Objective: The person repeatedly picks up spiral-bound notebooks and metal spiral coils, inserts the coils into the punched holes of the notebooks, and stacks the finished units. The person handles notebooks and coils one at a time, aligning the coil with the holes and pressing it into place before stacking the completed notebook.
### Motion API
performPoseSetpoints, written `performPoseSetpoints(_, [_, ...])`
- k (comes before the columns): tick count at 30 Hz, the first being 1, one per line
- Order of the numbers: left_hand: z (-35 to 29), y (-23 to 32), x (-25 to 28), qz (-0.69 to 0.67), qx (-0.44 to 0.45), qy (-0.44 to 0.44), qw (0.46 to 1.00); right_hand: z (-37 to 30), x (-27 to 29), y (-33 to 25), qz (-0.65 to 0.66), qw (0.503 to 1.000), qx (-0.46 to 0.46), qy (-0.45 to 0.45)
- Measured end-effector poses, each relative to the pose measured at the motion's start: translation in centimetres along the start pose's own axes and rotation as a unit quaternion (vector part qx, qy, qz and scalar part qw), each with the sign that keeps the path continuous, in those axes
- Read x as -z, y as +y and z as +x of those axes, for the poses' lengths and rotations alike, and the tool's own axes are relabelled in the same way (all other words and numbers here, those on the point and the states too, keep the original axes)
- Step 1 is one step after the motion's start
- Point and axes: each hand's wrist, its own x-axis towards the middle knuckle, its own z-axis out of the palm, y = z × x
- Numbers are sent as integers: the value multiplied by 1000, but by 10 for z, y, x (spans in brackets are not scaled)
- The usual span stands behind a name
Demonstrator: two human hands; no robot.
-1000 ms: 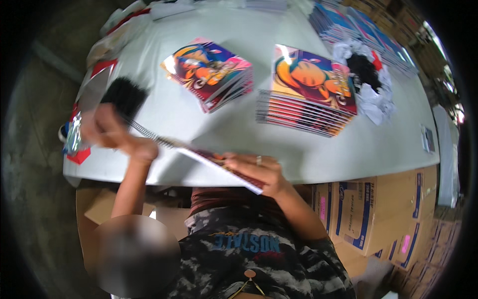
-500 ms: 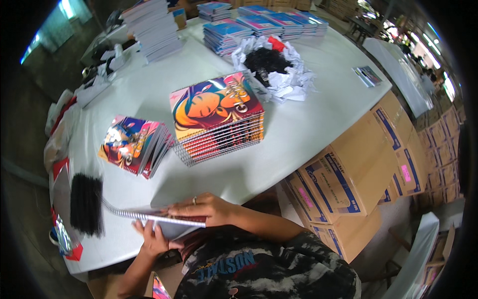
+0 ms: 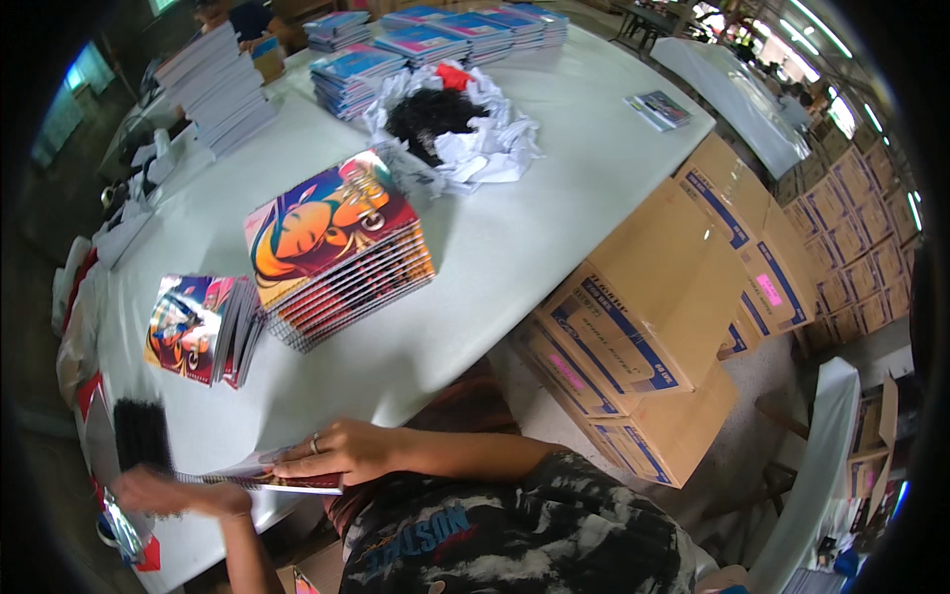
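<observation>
At the table's near edge my right hand (image 3: 343, 450), with a ring on one finger, closes on a spiral notebook (image 3: 315, 485). The notebook lies low in front of my body, its bound edge toward me. My left hand (image 3: 163, 492) is smeared by motion beside the notebook's left end, so its fingers cannot be read. It partly overlaps a bundle of thin black strands (image 3: 140, 431) on the table. Farther off stands a tall stack of spiral notebooks (image 3: 336, 247) with colourful covers. A smaller leaning stack of notebooks (image 3: 198, 327) is to its left.
Crumpled white paper (image 3: 485, 153) surrounds a black tangle (image 3: 435, 124). Behind are several stacks of blue-covered books (image 3: 361, 74) and a tall pile of white-edged books (image 3: 218, 89). Cardboard boxes (image 3: 643, 307) stand against the table's right side. Another person (image 3: 247, 20) is at the far left.
My left hand has left the notebook's underside and moved left to the black bundle. The notebook has tilted down flatter, still in my right hand. The whole view has shifted.
</observation>
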Motion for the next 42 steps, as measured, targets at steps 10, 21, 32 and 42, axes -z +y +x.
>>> performPoseSetpoints(10, [4,28,-10,105,134,4,985,0,8,-1,9,1000,-7,26])
performPoseSetpoints(21, [-99,63,10,49,6,-223,974,12,24,5,135,972,-152,-116])
performPoseSetpoints(32, [-84,106,21,36,-12,-269,962,27,11,-3,189,966,-156,-86])
performPoseSetpoints(42, [66,91,136,-189,437,-154,866,131,-9,-81,-33,978,13,-207])
